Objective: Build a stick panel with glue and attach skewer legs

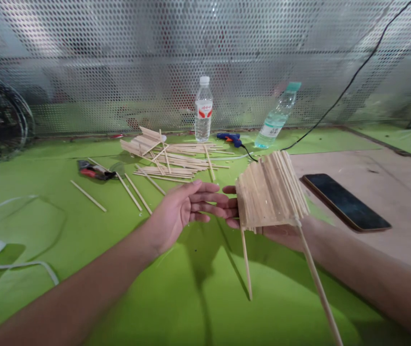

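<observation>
A panel of thin wooden sticks (268, 192) laid side by side, with two longer sticks jutting toward me like legs, is held up over the green table. My right hand (281, 233) bears it from behind and below; fingertips show past its left edge, while much of the palm is hidden. Just left of the panel, my left hand (194, 202) is open and empty, its fingers stretched toward the right fingertips. Whether the fingertips touch I cannot tell. Shiny spots resembling dried glue dot the panel.
Behind my hands lie loose wooden sticks (180, 161) and another stick structure (144, 142). Pliers (95, 170) are at left. A blue glue gun (230, 139) lies between two water bottles (203, 113), (277, 117). A phone (345, 202) lies right, a fan (0, 115) stands far left.
</observation>
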Tool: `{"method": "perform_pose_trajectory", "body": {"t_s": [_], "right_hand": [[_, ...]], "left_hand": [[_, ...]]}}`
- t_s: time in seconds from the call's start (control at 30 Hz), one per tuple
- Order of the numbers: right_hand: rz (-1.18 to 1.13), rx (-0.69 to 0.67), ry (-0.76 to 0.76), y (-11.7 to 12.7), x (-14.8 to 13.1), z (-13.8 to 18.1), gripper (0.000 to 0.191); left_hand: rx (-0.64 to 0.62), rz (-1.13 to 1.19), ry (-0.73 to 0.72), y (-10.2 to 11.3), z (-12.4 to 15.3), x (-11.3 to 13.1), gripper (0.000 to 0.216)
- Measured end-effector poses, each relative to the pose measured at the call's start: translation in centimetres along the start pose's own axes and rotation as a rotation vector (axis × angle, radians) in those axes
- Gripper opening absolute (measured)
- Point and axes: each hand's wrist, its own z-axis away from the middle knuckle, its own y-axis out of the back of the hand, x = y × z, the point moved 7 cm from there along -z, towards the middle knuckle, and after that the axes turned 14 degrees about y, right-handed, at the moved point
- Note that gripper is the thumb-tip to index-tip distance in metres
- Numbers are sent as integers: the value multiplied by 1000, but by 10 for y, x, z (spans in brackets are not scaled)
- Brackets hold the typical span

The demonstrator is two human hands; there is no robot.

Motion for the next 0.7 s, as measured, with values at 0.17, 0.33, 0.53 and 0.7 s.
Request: {"method": "perform_pose_trajectory", "body": {"t_s": [0.17, 0.33, 0.53, 0.7], "right_hand": [[-31, -66, 3, -3, 0, -2, 35], [6, -50, 8, -10, -5, 0, 41], [8, -79, 11, -8, -4, 2, 39], [-1, -62, 18, -3, -1, 0, 40]], "left_hand": [[84, 28, 1, 7, -1, 0, 35], [104, 37, 0, 8, -1, -1, 32], [128, 1, -11, 11, -2, -1, 28], [167, -22, -8, 11, -2, 0, 23]]}}
